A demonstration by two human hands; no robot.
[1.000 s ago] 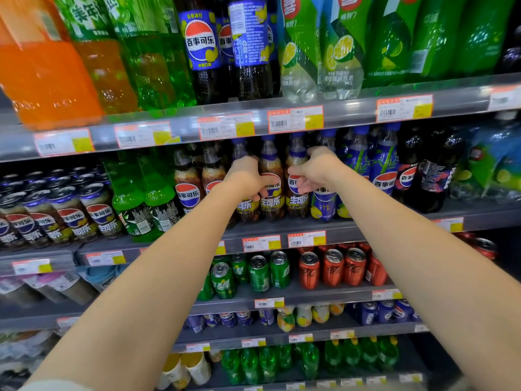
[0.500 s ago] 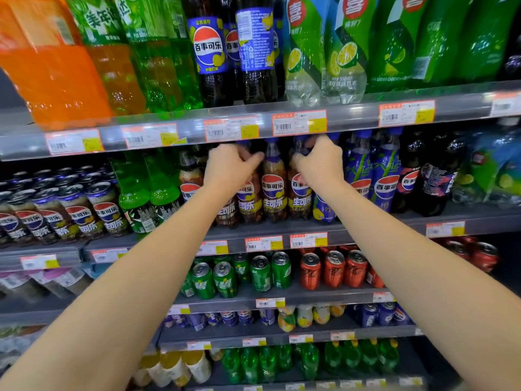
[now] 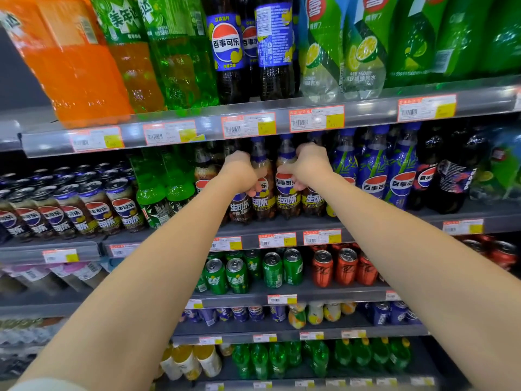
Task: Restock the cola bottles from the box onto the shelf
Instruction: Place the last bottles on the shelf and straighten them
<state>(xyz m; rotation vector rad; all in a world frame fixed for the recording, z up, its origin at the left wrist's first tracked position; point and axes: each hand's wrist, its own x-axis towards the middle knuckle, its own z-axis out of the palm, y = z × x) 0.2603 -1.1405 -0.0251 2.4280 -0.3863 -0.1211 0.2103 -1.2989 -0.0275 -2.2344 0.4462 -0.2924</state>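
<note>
Brown cola bottles with blue caps stand in a row on the second shelf (image 3: 253,241). My left hand (image 3: 239,173) grips the shoulder of one cola bottle (image 3: 239,206) at the left of the row. Gripping another cola bottle (image 3: 313,201) at the right of the row is my right hand (image 3: 308,167). Two more cola bottles (image 3: 286,193) stand between my hands. All of them rest upright at the shelf's front. The box is out of view.
Blue bamboo-print bottles (image 3: 373,176) stand right of the cola, green bottles (image 3: 152,190) and cola cans (image 3: 95,210) to the left. The upper shelf rail (image 3: 366,111) with price tags hangs just above the caps. Green and red cans (image 3: 272,269) fill the shelf below.
Both hands rose a little on the bottles, spread apart, then drew closer together. They still hold the two outer cola bottles, which stay on the shelf.
</note>
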